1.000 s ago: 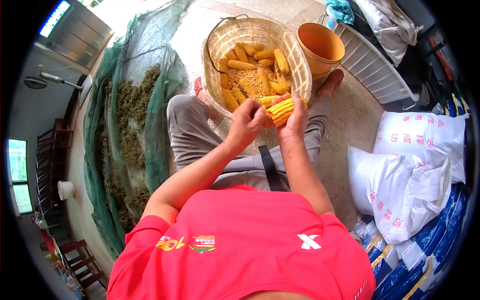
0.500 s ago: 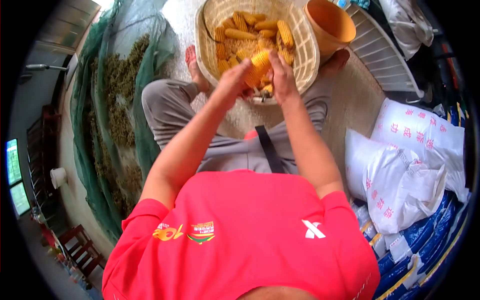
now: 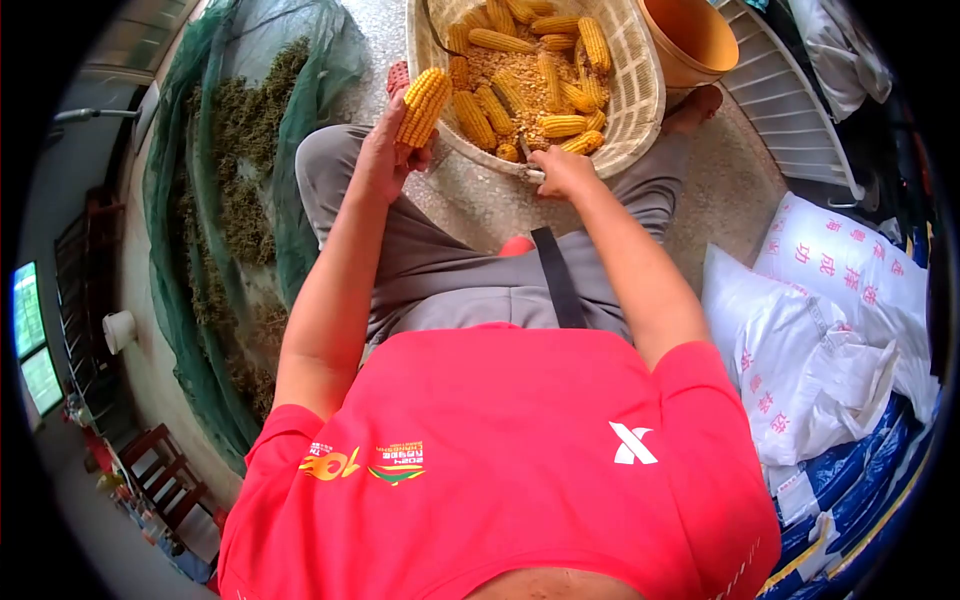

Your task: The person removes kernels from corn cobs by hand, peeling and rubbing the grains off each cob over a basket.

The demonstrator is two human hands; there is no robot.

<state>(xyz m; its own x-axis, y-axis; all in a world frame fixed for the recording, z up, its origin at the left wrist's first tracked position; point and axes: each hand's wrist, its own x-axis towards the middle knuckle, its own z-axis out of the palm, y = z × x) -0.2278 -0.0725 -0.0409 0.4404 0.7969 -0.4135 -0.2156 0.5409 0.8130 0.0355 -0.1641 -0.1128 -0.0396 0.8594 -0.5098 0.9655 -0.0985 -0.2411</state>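
A yellow corn cob (image 3: 424, 106) stands upright in my left hand (image 3: 384, 150), just outside the left rim of a woven basket (image 3: 645, 110). My right hand (image 3: 563, 172) is closed at the basket's near rim around a small pale handle (image 3: 535, 175) of a tool, whose thin dark part points into the basket. Several corn cobs (image 3: 500, 40) lie inside on a layer of loose kernels (image 3: 527, 88). The basket stands on the floor between my knees.
An orange bucket (image 3: 690, 42) stands right of the basket, beside a white slatted rack (image 3: 785, 95). White printed sacks (image 3: 800, 370) lie on blue packages at the right. Green netting (image 3: 295, 150) with dried plants covers the floor at the left.
My hands were together on the cob over the basket and have moved apart. The left one has carried the cob left; the right one has come down to the near rim and holds the handle.
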